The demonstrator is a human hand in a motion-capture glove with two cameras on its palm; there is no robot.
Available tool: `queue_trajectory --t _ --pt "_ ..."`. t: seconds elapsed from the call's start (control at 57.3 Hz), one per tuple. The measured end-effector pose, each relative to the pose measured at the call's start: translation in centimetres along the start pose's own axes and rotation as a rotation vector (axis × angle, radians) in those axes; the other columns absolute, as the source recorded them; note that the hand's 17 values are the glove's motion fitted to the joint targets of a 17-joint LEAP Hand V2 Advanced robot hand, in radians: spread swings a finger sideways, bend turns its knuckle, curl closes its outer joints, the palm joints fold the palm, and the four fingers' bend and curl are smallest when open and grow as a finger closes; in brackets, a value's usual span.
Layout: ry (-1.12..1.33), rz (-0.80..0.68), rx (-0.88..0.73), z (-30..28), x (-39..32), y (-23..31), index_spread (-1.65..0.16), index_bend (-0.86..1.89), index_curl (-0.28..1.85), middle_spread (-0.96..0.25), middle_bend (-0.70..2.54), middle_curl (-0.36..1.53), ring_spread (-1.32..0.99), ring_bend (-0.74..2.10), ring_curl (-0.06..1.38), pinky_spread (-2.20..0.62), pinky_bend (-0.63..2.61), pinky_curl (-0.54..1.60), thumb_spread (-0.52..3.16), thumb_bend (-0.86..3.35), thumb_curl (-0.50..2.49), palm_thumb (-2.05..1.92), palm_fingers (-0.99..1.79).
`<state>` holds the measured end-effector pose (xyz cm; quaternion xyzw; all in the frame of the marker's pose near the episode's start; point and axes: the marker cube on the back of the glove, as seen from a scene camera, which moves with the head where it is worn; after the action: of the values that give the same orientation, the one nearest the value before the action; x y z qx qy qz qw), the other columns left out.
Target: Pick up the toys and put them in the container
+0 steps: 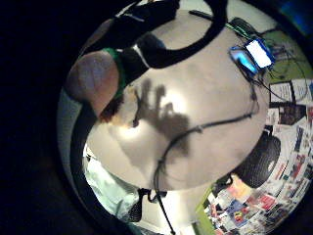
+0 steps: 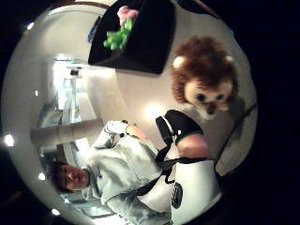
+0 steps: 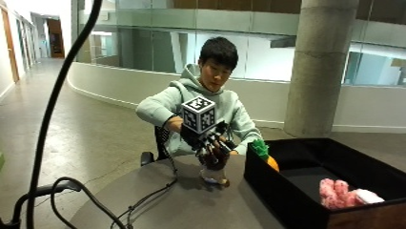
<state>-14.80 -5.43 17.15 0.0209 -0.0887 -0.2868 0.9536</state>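
Nearest the outside camera, the black container (image 3: pixel 298 191) stands on the round table (image 3: pixel 158 205), its near wall cut off at the picture's edge. Inside it lie a pink plush toy (image 3: pixel 339 193) and, at the far corner, an orange toy with green leaves (image 3: pixel 263 155), half hidden by the rim. Just beside the container, the lion plush (image 3: pixel 214 176) stands on the tabletop; from outside only its lower part shows, the rest covered by the gloved right hand (image 3: pixel 212 145), which sits on top of it. The thumb-side palm view gives the lion's face and brown mane plainly (image 2: pixel 206 79), close to the palm, with a gloved finger (image 2: pixel 180 126) beside it. The fingers point down around the toy's head; whether they actually grip it or merely touch it I cannot tell. In the little-finger-side view a bare fingertip and black straps fill one edge, with a scrap of brown mane under them, and the hand's shadow falls on the table. The person's other hand is hidden behind the toy and the glove. A black cable (image 3: pixel 152 193) trails across the table.
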Motion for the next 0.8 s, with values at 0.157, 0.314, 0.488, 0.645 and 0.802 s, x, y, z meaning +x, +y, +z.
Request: queue_trajectory --t 0.157,0.314,0.488,0.645,0.802 --pt "0.211 0.005 0.002 4.5 -0.6 -2.0 -0.32 0.21 0.3 0.02 0.13 0.2 0.02 0.39 0.39 0.04 1.09 0.38 1.29 0.07 0.36 0.38 0.04" --pt "0.247 -0.009 0.048 5.0 -1.1 -3.4 -0.3 0.24 0.32 -0.1 0.32 0.24 -0.21 0.8 0.44 -0.26 1.0 0.32 1.29 0.18 0.44 0.62 0.85" --pt "0.181 0.034 -0.168 4.6 -3.0 -3.3 -0.35 0.35 0.45 -0.24 0.59 0.37 -0.34 0.93 0.55 -0.37 0.98 0.38 0.97 0.2 0.59 0.8 1.08" --pt "0.159 0.039 -0.202 -0.2 -6.6 -2.2 -0.41 0.45 0.58 -0.3 0.82 0.5 -0.37 1.1 0.63 -0.4 1.05 0.44 0.75 0.23 0.7 0.86 1.13" --pt "0.233 -0.051 0.001 -11.8 -4.4 -8.4 -0.46 0.55 0.73 -0.32 0.94 0.61 -0.38 1.19 0.67 -0.41 1.1 0.48 0.58 0.23 0.79 0.85 1.06"
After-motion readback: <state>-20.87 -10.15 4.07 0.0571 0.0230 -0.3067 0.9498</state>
